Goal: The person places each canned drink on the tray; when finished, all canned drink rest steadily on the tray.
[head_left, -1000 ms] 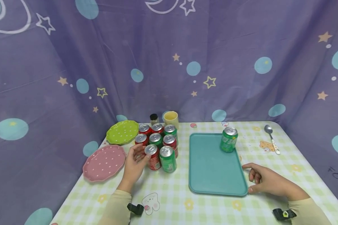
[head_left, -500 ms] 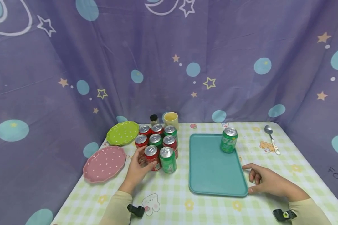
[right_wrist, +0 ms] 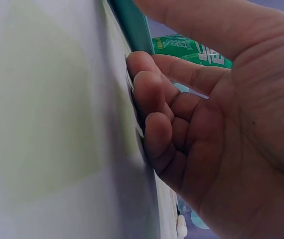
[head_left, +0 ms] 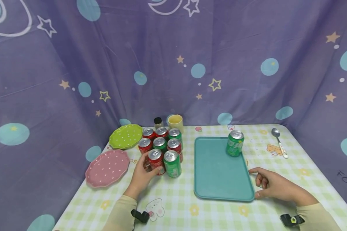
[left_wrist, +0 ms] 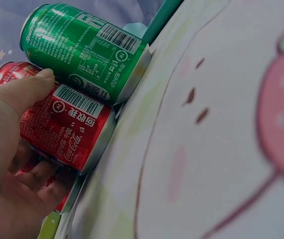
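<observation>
My left hand (head_left: 142, 178) grips a red Coca-Cola can (head_left: 156, 161) at the front of a cluster of cans. In the left wrist view the thumb lies across the front of the red can (left_wrist: 67, 119), fingers behind it. A green can (left_wrist: 87, 55) stands right beside it. At the right, my right hand (head_left: 274, 186) rests on the table by the teal tray (head_left: 219, 173), its index fingertip and thumb at the tray's right edge. In the right wrist view its other fingers (right_wrist: 157, 134) curl loosely against the cloth. A green can (head_left: 235, 144) stands at the tray's back right corner.
Several more red and green cans (head_left: 160, 143) stand close behind the gripped one. A pink plate (head_left: 107, 168) and a green plate (head_left: 126, 136) lie left, a yellow cup (head_left: 175, 122) and black-capped jar (head_left: 158, 122) at the back. A spoon (head_left: 279, 142) lies far right.
My left hand has slid slightly right and down around the red can, its thumb now lower across the can's front. The right hand and tray have not moved.
</observation>
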The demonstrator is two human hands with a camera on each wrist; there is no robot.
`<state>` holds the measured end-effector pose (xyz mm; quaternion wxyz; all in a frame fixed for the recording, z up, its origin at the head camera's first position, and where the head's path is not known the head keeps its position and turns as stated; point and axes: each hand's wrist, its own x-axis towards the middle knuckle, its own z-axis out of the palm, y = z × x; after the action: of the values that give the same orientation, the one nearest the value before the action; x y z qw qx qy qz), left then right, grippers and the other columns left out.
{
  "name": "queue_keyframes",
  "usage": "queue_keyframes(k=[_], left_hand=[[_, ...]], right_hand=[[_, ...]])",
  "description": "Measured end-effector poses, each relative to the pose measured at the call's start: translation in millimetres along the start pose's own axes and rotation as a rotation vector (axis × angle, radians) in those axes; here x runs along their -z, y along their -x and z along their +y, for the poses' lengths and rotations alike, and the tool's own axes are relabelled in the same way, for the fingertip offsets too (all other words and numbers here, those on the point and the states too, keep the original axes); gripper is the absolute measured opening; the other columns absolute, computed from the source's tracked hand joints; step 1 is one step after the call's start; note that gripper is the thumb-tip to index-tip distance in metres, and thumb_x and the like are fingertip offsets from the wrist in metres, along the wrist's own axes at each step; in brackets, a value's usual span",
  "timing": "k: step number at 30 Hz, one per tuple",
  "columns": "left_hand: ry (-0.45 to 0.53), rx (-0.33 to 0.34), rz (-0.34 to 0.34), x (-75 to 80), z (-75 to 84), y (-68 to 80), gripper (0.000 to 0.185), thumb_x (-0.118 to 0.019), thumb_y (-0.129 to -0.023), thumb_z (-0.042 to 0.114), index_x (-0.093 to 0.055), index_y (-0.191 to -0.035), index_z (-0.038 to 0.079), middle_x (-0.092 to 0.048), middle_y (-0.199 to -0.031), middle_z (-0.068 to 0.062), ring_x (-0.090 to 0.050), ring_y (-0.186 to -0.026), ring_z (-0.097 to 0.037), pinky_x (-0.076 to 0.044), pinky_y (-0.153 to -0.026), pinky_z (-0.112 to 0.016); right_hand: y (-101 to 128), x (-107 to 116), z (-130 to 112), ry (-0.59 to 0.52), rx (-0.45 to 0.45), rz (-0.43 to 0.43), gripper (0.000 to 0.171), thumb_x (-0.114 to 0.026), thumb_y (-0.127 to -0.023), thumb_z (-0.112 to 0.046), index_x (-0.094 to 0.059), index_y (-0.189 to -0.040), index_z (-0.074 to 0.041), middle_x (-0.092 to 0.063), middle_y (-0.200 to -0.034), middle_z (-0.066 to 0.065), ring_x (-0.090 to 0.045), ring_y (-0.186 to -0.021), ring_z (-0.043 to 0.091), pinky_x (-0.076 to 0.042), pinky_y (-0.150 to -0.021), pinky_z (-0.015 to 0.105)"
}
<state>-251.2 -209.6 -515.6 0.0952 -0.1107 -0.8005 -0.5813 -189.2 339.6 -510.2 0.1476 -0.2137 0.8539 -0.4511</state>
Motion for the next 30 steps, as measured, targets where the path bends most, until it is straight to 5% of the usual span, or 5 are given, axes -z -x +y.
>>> queue_keyframes(k=[17,30], left_hand=[[-0.017,-0.015,0.070,-2.0,0.7,1.5,0.073,-0.091,-0.084,0.013,-0.051,-0.145,0.021,-0.064,-0.132,-0.008,-0.064,-0.114,-0.025,-0.057,-0.092,-0.035],[-0.012,-0.072,0.219,2.4,8.9,3.6,0.075,-0.095,-0.079,0.017,-0.054,-0.143,0.017,-0.065,-0.128,-0.004,-0.064,-0.109,-0.021,-0.055,-0.089,-0.026]], right_hand=[[0.4,-0.4,-2.0,0.008,-0.001,0.006,0.089,-0.092,-0.082,-0.025,-0.043,-0.149,0.005,-0.056,-0.099,0.014,-0.054,-0.074,0.014,-0.049,-0.061,0.031],[0.5,-0.2,-2.6,0.009,-0.005,0.006,0.089,-0.092,-0.082,-0.025,-0.042,-0.150,0.005,-0.056,-0.099,0.013,-0.054,-0.074,0.014,-0.049,-0.061,0.031]])
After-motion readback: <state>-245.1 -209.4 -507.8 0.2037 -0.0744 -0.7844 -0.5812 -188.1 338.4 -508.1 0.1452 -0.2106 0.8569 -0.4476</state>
